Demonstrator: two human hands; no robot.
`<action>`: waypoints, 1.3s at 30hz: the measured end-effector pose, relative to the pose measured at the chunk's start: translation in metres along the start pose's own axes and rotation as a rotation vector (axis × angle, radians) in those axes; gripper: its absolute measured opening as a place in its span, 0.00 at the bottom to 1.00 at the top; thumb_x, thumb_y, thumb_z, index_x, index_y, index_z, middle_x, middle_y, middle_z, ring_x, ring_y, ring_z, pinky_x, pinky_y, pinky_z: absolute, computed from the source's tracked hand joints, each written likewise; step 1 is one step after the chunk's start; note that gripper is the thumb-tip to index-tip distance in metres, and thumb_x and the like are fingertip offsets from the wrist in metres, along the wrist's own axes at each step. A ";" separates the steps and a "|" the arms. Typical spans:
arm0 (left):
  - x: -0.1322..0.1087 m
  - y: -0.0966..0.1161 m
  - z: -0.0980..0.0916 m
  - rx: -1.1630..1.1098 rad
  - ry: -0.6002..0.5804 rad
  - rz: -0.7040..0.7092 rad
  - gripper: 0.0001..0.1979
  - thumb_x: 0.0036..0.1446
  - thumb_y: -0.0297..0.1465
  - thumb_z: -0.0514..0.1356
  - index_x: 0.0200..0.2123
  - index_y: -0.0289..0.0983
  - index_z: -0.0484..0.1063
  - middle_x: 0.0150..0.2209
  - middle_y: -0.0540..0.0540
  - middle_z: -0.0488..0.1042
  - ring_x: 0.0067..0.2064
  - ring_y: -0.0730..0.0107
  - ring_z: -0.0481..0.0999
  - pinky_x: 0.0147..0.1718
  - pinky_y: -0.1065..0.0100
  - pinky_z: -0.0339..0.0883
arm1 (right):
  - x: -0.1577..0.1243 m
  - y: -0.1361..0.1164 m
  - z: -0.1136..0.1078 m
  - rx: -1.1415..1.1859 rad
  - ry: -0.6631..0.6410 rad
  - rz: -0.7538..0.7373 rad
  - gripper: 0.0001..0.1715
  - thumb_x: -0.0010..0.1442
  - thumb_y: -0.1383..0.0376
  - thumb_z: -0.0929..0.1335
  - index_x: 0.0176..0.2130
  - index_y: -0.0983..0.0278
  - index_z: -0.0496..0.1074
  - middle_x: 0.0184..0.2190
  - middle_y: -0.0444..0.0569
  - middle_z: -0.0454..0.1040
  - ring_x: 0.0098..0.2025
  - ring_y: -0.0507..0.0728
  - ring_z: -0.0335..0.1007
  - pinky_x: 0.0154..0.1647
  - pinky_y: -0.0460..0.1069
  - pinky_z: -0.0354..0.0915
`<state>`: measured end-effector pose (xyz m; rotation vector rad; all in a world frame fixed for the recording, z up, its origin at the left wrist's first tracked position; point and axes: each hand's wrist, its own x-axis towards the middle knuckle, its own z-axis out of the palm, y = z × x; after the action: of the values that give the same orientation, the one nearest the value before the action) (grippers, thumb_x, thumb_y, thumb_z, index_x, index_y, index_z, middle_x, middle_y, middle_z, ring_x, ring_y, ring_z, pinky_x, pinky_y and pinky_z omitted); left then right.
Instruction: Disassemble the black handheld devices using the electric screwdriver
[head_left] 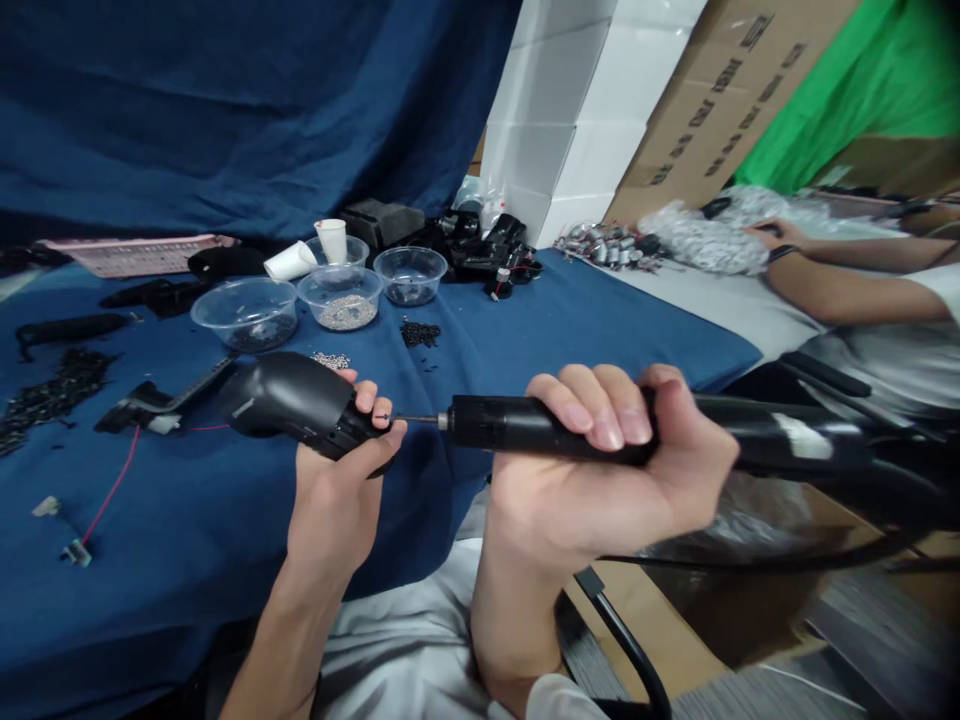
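Note:
My left hand [334,500] grips a black plastic housing [289,395], a curved shell with its narrow end resting in my fingers. My right hand [592,470] is wrapped around a black electric screwdriver [525,428], held level with its cord trailing off to the right. The thin bit [412,418] of the screwdriver points left and reaches the housing near my left thumb. The exact contact point is hidden by my fingers. A red wire [112,485] runs across the cloth from the left of the housing to a small connector.
A blue cloth [600,330] covers the table, which holds clear plastic bowls [244,313] of small parts, loose black pieces and white cups. Another person's arm [847,290] rests at the right beside silver parts. Cardboard boxes and white foam blocks stand behind.

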<state>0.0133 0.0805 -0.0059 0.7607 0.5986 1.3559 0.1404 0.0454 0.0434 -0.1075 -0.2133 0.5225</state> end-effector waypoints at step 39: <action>0.007 -0.002 -0.008 0.298 -0.258 -0.359 0.29 0.33 0.22 0.63 0.44 0.42 0.80 0.28 0.52 0.74 0.32 0.64 0.70 0.32 0.65 0.63 | -0.024 -0.031 -0.006 -0.400 -0.487 0.132 0.21 0.65 0.67 0.82 0.37 0.53 0.68 0.21 0.30 0.70 0.18 0.50 0.61 0.23 0.48 0.64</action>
<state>0.0091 0.0883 -0.0120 0.9974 0.7008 0.8326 0.1369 0.0064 0.0380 -0.3865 -0.7912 0.6275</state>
